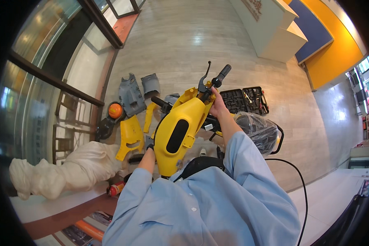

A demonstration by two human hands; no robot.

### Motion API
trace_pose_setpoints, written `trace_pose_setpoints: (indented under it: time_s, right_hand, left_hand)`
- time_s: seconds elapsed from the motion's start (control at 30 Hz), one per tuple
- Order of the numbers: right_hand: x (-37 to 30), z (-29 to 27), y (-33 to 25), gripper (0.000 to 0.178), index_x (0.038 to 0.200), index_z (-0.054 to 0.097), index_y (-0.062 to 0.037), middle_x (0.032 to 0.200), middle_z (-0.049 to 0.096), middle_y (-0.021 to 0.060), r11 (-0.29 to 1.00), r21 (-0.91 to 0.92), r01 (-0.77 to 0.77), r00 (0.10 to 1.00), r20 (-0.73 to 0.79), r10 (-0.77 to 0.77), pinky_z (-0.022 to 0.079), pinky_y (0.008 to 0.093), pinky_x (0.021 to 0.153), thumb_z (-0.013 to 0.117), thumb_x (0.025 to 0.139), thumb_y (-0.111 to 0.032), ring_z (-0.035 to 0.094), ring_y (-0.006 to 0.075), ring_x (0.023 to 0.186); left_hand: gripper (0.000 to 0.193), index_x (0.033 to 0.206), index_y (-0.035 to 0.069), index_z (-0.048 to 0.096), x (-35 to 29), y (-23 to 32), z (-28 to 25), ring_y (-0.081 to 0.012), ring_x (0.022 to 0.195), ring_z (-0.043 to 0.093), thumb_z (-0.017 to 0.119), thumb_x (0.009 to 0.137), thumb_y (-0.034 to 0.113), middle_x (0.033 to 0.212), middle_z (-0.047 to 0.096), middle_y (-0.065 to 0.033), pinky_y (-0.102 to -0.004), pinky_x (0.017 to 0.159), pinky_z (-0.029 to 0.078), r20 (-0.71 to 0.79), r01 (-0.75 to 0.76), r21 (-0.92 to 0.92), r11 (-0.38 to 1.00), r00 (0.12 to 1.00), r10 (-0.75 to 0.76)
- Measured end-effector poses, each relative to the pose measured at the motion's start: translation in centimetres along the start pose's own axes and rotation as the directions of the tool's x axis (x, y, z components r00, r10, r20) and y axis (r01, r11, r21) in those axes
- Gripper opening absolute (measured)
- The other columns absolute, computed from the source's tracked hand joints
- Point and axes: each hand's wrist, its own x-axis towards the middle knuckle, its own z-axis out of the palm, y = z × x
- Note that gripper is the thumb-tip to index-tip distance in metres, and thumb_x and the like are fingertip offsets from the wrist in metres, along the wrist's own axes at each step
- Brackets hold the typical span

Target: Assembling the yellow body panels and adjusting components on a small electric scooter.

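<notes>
Directly in front of me is a yellow scooter body panel with a long black oval inset. My right hand is closed on the panel's upper right edge, just below the handlebar. That handlebar has a black right grip, a brake lever and a black left grip poking out past the panel. At the panel's lower left edge is my left hand; its fingers are hidden, with something dark beside them. Much of the scooter frame under the panel is covered from view.
Grey plastic covers and a yellow cover lie on the left floor, near an orange round object. An open tool case and a plastic-wrapped seat are right. A white draped sculpture stands left; a black cable hangs right.
</notes>
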Motion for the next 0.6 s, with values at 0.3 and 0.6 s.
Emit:
trace_pose_setpoints:
  time_s: [0.3, 0.6]
  right_hand:
    - [0.9, -1.1, 0.4, 0.037, 0.122, 0.051, -0.0055, 0.111, 0.064, 0.0112, 0.943, -0.305, 0.134, 0.979, -0.105, -0.173, 0.056, 0.0445, 0.082, 0.069, 0.09, -0.011, 0.066, 0.0288, 0.097]
    - [0.7, 0.2, 0.6, 0.029, 0.117, 0.056, -0.0062, 0.108, 0.067, 0.0092, 0.879, -0.472, 0.07, 0.954, -0.224, -0.197, 0.058, 0.0445, 0.078, 0.068, 0.091, -0.009, 0.068, 0.0256, 0.094]
  left_hand:
    - [0.035, 0.121, 0.0, 0.058, 0.8, 3.5, 0.7, -0.0278, 0.105, 0.063, 0.045, 0.101, 0.026, 0.117, 0.064, -0.0172, -0.038, 0.089, 0.051, 0.086, 0.058, -0.176, 0.983, 0.995, -0.043]
    - [0.037, 0.125, 0.001, 0.058, 2.0, 7.3, 1.8, -0.0249, 0.105, 0.064, 0.048, 0.1, 0.026, 0.119, 0.065, -0.0148, -0.0361, 0.088, 0.053, 0.123, 0.104, -0.413, 0.905, 0.991, -0.058]
